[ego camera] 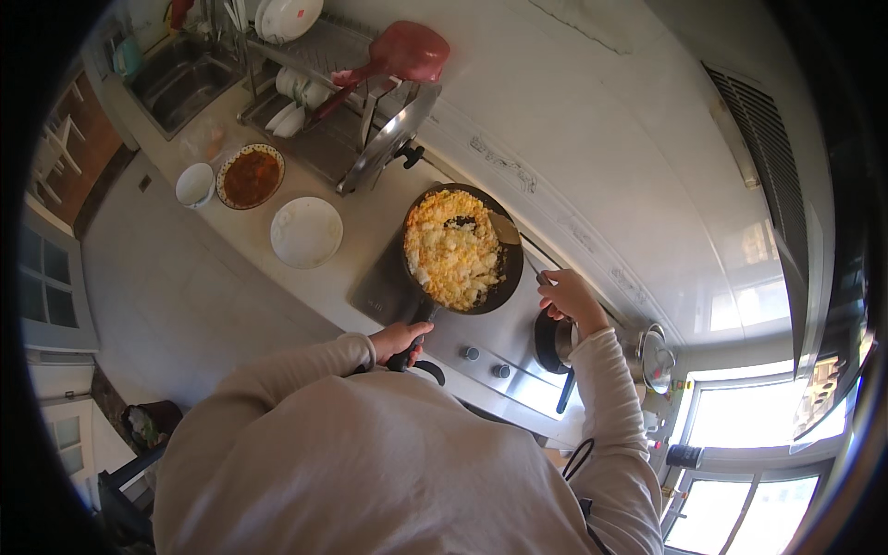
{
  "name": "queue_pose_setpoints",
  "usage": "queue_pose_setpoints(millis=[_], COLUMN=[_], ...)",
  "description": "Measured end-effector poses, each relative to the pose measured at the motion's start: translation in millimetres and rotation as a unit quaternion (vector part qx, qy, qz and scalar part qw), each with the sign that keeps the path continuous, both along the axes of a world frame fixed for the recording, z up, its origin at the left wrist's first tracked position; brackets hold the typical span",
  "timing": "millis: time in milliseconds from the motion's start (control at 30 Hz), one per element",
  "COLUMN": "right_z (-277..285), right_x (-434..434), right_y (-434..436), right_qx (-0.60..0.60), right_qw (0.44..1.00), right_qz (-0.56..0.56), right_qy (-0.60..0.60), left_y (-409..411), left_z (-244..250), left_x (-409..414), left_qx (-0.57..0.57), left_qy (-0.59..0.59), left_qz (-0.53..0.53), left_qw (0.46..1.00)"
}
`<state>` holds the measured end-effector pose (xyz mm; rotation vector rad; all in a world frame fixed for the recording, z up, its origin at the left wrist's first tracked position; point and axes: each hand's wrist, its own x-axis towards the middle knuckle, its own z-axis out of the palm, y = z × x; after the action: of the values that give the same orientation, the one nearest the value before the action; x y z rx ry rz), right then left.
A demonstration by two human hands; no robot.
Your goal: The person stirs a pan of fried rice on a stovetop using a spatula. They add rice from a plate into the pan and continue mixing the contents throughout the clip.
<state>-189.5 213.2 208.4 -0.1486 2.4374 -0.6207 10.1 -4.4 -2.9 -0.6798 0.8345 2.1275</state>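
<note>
My left hand (401,340) grips the black handle of a dark frying pan (512,277) that sits over the stove. Fried rice with bits of egg (451,253) covers much of the pan's base, with a small bare gap near the top. In my right hand (570,300) is the handle of a spatula (504,227), whose flat blade rests inside the pan at the food's right edge. A white plate (306,232) lies on the counter left of the pan. Beyond it are a patterned bowl of reddish-brown food (250,177) and a white bowl (195,185).
A dish rack (312,146) holds bowls, a red pan (409,52) and a metal lid (388,142) by the wall. The sink (182,87) is at the far left. A small dark pot (551,341) stands on the stove near my right forearm. A range hood (763,152) hangs at right.
</note>
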Motion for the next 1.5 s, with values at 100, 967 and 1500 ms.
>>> queue_pose_setpoints(millis=[100,967,1500], right_z=[2,-40,-127], right_x=[-27,59,98], right_y=[-6,29,-7], right_qx=[0.027,0.137,0.106], right_qw=[0.999,0.918,0.96], right_qz=[0.014,0.287,0.173], right_qy=[-0.014,0.235,0.192], left_y=[-1,-3,5], left_z=[2,6,10], left_x=[2,3,-4], left_qx=[0.004,-0.023,-0.026], left_qy=[-0.002,0.008,0.006], left_qz=[0.006,-0.001,-0.019], left_qw=[1.0,1.0,0.999])
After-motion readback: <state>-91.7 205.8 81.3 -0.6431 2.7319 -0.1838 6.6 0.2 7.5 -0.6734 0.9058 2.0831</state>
